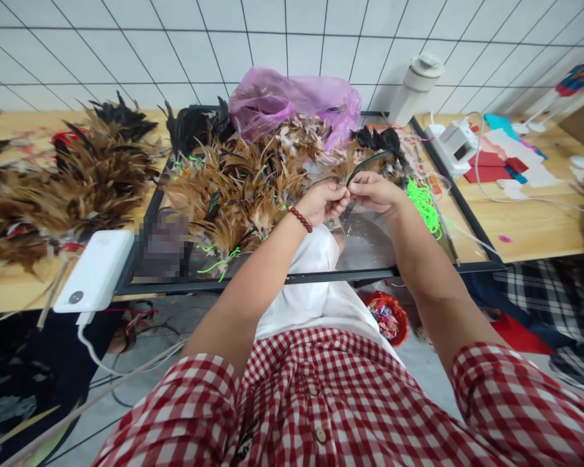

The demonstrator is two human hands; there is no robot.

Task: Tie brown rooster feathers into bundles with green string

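white tiled wall (287,39) beyond both hands, pale wooden table (535,227) out to either side of them. below the hands, a black-framed clear panel (365,275), see-through enough to show white trousers (316,253) underneath.

left hand (328,200) and right hand (374,190) nearly touching, thumb and forefinger of each pinched together at the base of one dark feather (370,161). slanting up and away to the right from the fingertips, held by the thin end probably to spare the vane. brown wisps just behind the fingertips; impossible to tell from here whether in the grip or in the heap behind. beaded bracelet (300,220) around the left wrist.

to the left of the left hand and beyond, a spread of brown feathers (253,162), seemingly kept that near for easy picking. past the left hand, toward the wall, a purple plastic bag (331,97), perhaps as a store for loose pieces. far to the left of the hands, a white power bank (97,266), set at the frame's edge likely to keep off the feathers.

close to the right of the right hand, a tangle of green cord (422,204), probably bunched there for reach. beyond the right hand, a white bottle (413,91), upright and well apart from the fingers, perhaps to avoid knocks.
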